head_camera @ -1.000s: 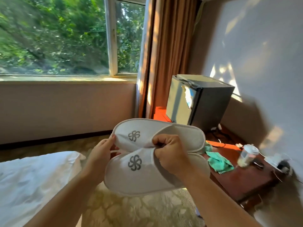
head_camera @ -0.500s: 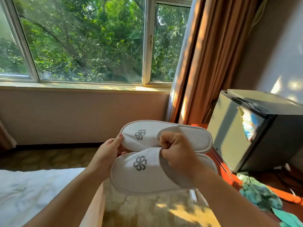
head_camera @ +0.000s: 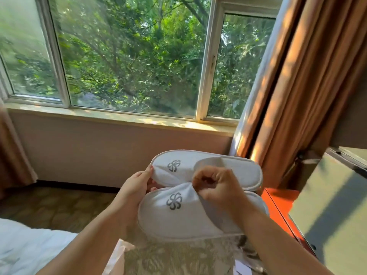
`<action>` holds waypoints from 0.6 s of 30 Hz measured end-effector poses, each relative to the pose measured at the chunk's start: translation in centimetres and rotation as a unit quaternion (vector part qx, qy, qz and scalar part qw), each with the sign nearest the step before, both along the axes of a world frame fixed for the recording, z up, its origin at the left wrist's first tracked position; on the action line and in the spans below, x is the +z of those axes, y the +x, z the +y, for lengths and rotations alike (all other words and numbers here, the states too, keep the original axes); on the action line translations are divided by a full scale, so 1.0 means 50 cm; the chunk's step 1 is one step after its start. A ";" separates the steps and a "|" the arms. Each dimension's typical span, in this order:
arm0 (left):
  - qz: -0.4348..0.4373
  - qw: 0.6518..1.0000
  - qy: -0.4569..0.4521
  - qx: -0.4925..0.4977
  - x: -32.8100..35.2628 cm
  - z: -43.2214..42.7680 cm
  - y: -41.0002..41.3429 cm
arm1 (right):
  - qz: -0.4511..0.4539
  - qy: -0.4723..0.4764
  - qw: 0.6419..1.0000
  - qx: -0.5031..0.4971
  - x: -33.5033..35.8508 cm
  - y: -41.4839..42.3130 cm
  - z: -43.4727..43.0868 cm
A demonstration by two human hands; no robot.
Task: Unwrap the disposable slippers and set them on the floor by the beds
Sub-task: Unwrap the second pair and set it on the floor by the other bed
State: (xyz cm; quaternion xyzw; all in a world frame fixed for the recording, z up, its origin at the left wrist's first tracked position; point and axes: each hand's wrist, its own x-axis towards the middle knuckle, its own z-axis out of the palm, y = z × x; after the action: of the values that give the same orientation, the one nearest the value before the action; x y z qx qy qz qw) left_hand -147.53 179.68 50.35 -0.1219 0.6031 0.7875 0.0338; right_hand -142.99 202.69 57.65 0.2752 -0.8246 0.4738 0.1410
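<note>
White terry slippers (head_camera: 198, 195) bare of wrapping, held side by side in mid-air over carpet (head_camera: 174, 259), bed (head_camera: 29, 253) near left. Left hand (head_camera: 137, 187) clasps the toe ends; right hand (head_camera: 216, 187) pinches the near upper — separating and setting down remain.

Right hand (head_camera: 219, 188) now pinches the near slipper (head_camera: 178, 213) upper's edge, bunching it upward

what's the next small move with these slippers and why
Probably pull the two slippers apart. The right hand pinches the upper of the near slipper where it meets the far slipper, and the left hand steadies the toe ends. Both are in the air over the carpet, no wrapper visible on them, so separating should come before lowering them beside the bed.
</note>
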 end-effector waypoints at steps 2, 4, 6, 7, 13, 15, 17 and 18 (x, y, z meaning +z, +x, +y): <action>0.007 1.000 -0.018 0.005 0.004 -0.010 -0.061 | 0.009 0.018 0.999 0.044 0.006 -0.085 0.005; 0.009 0.999 -0.033 0.010 0.015 -0.026 -0.115 | 0.028 0.038 0.996 0.070 0.019 -0.169 0.004; 0.017 0.998 -0.060 0.030 0.029 -0.050 -0.162 | 0.044 0.035 0.995 0.083 0.032 -0.246 -0.004; 0.022 0.995 -0.082 0.059 0.038 -0.063 -0.182 | 0.049 0.030 0.995 0.087 0.036 -0.282 -0.012; 0.070 0.930 -0.218 0.287 0.073 -0.144 -0.246 | 0.062 0.059 0.987 0.137 0.034 -0.467 -0.089; 0.081 0.912 -0.242 0.321 0.075 -0.178 -0.270 | 0.034 0.070 0.986 0.150 0.022 -0.525 -0.125; 0.079 0.901 -0.257 0.341 0.068 -0.211 -0.297 | 0.014 0.103 0.984 0.148 0.005 -0.583 -0.166; 0.076 0.898 -0.262 0.347 0.060 -0.228 -0.311 | 0.010 0.129 0.982 0.141 -0.005 -0.611 -0.188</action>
State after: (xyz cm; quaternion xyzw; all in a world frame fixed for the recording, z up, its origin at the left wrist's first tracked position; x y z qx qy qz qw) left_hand -163.08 168.27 53.34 -0.2678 0.7080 0.5697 -0.3201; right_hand -173.53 193.31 57.42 0.4088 -0.8303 0.3762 0.0443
